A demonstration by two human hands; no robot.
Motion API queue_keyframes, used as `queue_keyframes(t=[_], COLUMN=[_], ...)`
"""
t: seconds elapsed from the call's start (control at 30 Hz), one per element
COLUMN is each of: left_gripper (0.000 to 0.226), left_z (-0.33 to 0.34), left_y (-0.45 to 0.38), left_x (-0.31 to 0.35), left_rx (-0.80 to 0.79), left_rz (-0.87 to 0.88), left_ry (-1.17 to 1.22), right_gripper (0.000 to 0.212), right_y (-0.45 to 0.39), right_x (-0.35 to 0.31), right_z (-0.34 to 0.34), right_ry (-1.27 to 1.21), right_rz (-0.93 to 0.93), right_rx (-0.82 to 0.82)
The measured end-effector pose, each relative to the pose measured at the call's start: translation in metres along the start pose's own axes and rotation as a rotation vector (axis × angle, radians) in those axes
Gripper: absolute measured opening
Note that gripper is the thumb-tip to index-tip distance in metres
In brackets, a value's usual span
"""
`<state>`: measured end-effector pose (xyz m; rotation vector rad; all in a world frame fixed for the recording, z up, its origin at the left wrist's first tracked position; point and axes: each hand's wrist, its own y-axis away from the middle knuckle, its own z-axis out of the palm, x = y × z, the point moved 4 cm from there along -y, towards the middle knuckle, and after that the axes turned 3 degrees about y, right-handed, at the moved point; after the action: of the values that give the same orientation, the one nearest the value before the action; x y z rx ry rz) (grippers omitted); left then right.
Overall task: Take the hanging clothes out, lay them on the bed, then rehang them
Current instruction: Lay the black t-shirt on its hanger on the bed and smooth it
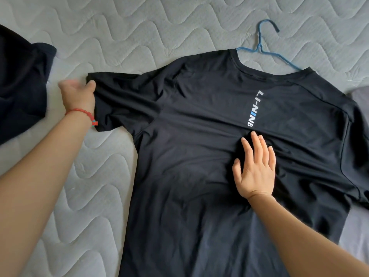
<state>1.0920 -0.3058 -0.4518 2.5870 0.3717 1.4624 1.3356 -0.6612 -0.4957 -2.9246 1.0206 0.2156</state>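
Observation:
A black T-shirt with a white and blue logo lies spread flat on the grey quilted bed. A blue wire hanger sticks out of its neck opening, with the hook pointing toward the far side. My left hand, with a red bracelet on its wrist, pinches the hem of the shirt's left sleeve with the thumb on top. Flat on the chest of the shirt, just below the logo, my right hand presses with straight spread fingers.
A second dark garment lies bunched at the left edge of the bed. A grey cloth shows at the right edge, partly under the shirt. Bare quilted mattress stretches across the far side and the near left.

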Motion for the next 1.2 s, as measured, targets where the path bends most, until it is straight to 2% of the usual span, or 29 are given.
queue_keyframes(t=[0.07, 0.1, 0.17, 0.2, 0.27, 0.4, 0.47, 0.53, 0.63, 0.83, 0.97, 1.03, 1.1, 1.2], left_gripper=[0.051, 0.056, 0.061, 0.064, 0.072, 0.069, 0.067, 0.065, 0.062, 0.048, 0.049, 0.042, 0.030, 0.035], left_z=[0.003, 0.012, 0.035, 0.042, 0.042, 0.028, 0.022, 0.015, 0.004, -0.048, -0.077, -0.087, -0.093, -0.101], left_y=[0.024, 0.043, 0.082, 0.092, 0.098, 0.099, 0.105, 0.130, 0.191, 0.305, 0.337, 0.335, 0.325, 0.313], left_x=[0.007, 0.011, 0.000, -0.015, -0.043, -0.061, -0.061, -0.061, -0.078, -0.117, -0.131, -0.141, -0.152, -0.159], left_rx=[0.130, 0.089, -0.153, -0.266, -0.355, -0.271, -0.223, -0.193, -0.273, -0.308, -0.303, -0.311, -0.378, -0.464], left_rz=[0.225, 0.421, 0.734, 0.796, 0.736, 0.573, 0.486, 0.484, 0.455, 0.237, 0.109, 0.025, -0.076, -0.189], left_ry=[-0.379, -0.511, -0.696, -0.789, -0.916, -0.968, -0.934, -0.873, -0.670, -0.372, -0.341, -0.415, -0.433, -0.328], right_gripper=[0.054, 0.055, 0.055, 0.055, 0.055, 0.056, 0.058, 0.058, 0.056, 0.052, 0.051, 0.049, 0.051, 0.054], right_y=[0.000, 0.000, 0.001, 0.001, 0.001, 0.002, 0.002, 0.003, 0.018, 0.146, 0.228, 0.254, 0.271, 0.288], right_x=[0.000, 0.000, 0.001, 0.001, 0.001, 0.001, 0.000, -0.002, 0.000, 0.039, 0.069, 0.078, 0.085, 0.094], right_z=[0.000, 0.000, 0.000, 0.000, -0.001, -0.002, -0.004, -0.006, -0.011, -0.023, -0.034, -0.046, -0.058, -0.070], right_ry=[-0.002, -0.002, -0.002, -0.004, -0.011, -0.022, -0.018, -0.006, -0.018, 0.005, 0.015, -0.019, -0.111, -0.357], right_rz=[-0.001, 0.000, 0.003, 0.006, 0.007, 0.008, 0.015, 0.026, 0.090, 0.209, 0.294, 0.389, 0.569, 0.851], right_rx=[0.001, -0.001, -0.006, -0.004, 0.002, -0.006, -0.026, -0.040, -0.040, -0.055, -0.102, -0.092, -0.083, -0.107])
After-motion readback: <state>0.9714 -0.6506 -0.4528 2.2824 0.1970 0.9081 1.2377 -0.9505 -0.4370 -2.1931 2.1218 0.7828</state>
